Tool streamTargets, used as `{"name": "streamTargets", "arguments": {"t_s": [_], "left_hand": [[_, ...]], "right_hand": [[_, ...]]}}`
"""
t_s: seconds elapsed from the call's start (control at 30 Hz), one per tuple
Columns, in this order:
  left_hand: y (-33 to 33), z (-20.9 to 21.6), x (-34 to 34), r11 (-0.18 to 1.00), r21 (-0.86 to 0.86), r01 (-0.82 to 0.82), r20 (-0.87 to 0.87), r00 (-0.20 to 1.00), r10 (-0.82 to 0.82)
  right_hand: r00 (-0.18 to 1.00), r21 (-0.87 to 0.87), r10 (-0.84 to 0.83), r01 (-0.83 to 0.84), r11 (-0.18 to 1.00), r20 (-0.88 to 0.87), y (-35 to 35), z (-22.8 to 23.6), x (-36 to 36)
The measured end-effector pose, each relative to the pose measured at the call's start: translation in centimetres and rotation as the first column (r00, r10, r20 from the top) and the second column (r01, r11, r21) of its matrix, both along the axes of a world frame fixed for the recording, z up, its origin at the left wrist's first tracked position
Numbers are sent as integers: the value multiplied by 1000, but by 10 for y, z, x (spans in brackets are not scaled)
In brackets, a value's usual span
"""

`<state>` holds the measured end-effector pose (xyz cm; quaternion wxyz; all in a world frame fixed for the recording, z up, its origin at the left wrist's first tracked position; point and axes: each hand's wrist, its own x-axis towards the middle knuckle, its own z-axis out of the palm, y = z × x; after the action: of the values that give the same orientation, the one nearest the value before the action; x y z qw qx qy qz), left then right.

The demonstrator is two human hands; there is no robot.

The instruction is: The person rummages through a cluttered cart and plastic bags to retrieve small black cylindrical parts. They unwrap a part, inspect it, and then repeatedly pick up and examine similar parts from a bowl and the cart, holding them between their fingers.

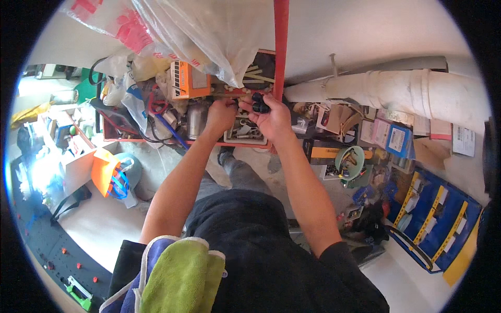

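Observation:
Above a cluttered red-edged shelf bin, my right hand is turned palm up, its fingers curled around a small black knobbed part whose exact kind I cannot make out. Close by on the left, my left hand is closed in a pinch. Something small and dark shows at its fingertips, too small to name. Under both hands lies a white tray of metal pieces. A metal canister stands just left of my left hand, with an orange and white box behind it.
A clear plastic bag hangs over the bin beside a red upright post. A thick white pipe runs along the wall at right. Small boxes, a green bowl and a blue rack stand below it. An orange bag is at left.

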<state>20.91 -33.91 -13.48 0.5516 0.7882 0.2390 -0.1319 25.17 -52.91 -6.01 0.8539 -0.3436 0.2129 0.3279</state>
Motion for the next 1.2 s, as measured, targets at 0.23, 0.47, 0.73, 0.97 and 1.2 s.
{"name": "streamTargets", "arguments": {"t_s": [0.23, 0.47, 0.73, 0.97, 1.2], "left_hand": [[-8, 3, 28, 938, 298, 178, -22, 983, -180], [-8, 8, 45, 905, 252, 344, -109, 939, -326], [5, -2, 51, 935, -217, 280, -115, 944, -309], [29, 36, 54, 749, -647, -143, -390, 906, -165], [48, 126, -12, 210, -955, -209, -238, 963, -128]], "right_hand": [[999, 57, -26, 25, 998, 26, -14, 23, -1], [999, 66, -38, 36, 997, 30, -22, 27, 1], [992, -104, -122, 126, 987, 46, -43, 35, -3], [991, -93, -127, 131, 987, 48, -48, 40, -19], [995, -90, -30, 38, 995, 93, -25, 72, -36]]}}
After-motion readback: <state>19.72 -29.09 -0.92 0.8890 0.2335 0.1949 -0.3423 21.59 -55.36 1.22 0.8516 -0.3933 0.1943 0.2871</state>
